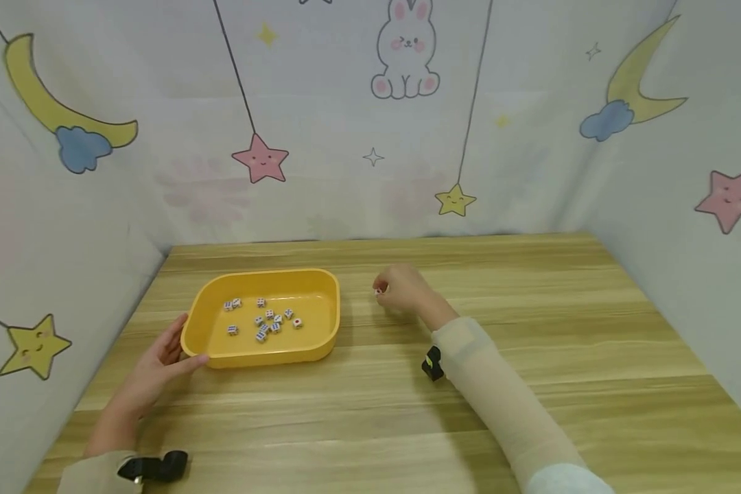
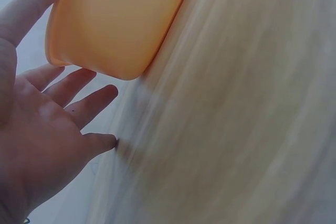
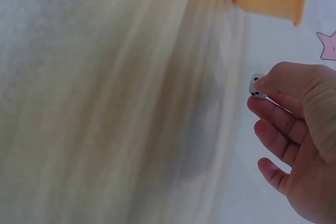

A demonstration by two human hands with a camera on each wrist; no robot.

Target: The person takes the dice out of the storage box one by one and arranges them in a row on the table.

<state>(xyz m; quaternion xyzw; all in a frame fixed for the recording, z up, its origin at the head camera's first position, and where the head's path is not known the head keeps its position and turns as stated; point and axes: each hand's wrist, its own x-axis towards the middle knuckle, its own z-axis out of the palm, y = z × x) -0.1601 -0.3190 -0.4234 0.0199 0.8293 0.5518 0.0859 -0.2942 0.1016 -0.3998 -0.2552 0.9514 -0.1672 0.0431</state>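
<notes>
A shallow yellow tray [image 1: 260,358] sits on the left of the table, with several white dice [image 1: 277,319] scattered over its floor. At the tray's near left corner, my left hand [image 1: 154,370] holds it, thumb along the front rim and fingers by the left side. In the left wrist view the hand's lower fingers [image 2: 92,106] spread out below the tray wall. To the right of the tray, my right hand [image 1: 407,291] pinches a single white die [image 3: 256,86] with blue dots between thumb and index finger, just above the tabletop.
The wood-grain table [image 1: 370,418] runs back to a white curtain [image 1: 358,123] printed with stars, moons and a rabbit. More of this cloth hangs along both sides. A black strap mount [image 1: 154,467] sits on the left wrist, and another camera mount [image 1: 433,363] on the right.
</notes>
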